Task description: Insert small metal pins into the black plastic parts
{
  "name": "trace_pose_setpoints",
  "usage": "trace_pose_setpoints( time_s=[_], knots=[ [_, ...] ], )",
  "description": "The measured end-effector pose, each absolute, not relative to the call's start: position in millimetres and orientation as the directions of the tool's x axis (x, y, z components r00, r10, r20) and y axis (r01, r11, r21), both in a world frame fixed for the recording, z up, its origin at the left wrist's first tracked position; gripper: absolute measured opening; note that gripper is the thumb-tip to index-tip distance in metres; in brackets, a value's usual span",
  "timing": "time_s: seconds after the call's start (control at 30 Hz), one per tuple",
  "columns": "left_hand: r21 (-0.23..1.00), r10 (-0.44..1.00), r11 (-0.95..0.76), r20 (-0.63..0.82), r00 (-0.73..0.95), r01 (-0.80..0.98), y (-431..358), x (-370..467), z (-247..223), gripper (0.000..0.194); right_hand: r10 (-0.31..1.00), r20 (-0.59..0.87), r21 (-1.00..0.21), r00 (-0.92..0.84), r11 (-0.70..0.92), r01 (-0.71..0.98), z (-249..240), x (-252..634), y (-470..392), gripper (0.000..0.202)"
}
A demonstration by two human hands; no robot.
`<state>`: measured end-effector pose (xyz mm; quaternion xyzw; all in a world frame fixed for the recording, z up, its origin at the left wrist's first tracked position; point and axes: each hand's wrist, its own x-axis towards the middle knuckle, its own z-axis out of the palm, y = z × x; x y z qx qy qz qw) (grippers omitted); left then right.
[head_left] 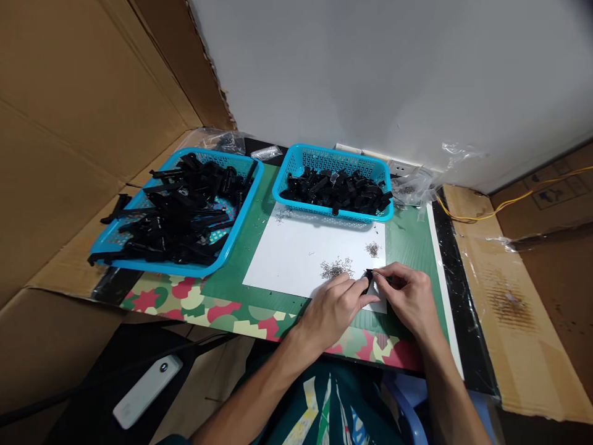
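My left hand [337, 304] is closed around a small black part [369, 279] above the lower right of a white sheet [287, 259]. From the right, my right hand [410, 293] meets it, its thumb and forefinger pinched at the part's edge; whatever lies between those fingertips is too small to make out. A pile of tiny wire pieces [336, 268] sits just beyond my left hand, and a smaller pile [372, 249] lies beyond the part.
A large blue basket [234, 247] of long black parts stands at the left. Behind the sheet is a smaller blue basket [324, 213] with short black parts. Cardboard walls flank the table, and a yellow cable [504, 207] runs at the right.
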<state>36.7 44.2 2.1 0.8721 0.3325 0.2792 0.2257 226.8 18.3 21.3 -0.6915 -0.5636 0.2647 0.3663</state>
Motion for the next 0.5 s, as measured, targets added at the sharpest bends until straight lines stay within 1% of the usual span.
trace_pose_setpoints(
  time_s=[0.13,0.23,0.37,0.5],
  knots=[
    [0.565,0.694,-0.694,0.356,0.626,0.447,44,37,0,0.033,0.977,0.038,-0.805,0.211,-0.096,0.586,24,226,20,0.026],
    [0.554,0.688,-0.702,0.365,0.628,0.447,44,36,0,0.032,0.984,-0.019,-0.786,0.176,-0.123,0.605,32,228,23,0.026],
    [0.560,0.688,-0.701,0.366,0.627,0.442,45,36,0,0.032,0.989,-0.104,-0.732,0.109,-0.150,0.664,38,236,27,0.028],
    [0.557,0.690,-0.702,0.377,0.618,0.444,45,36,1,0.031,0.989,-0.129,-0.712,0.074,-0.144,0.687,37,244,26,0.028]
  ],
)
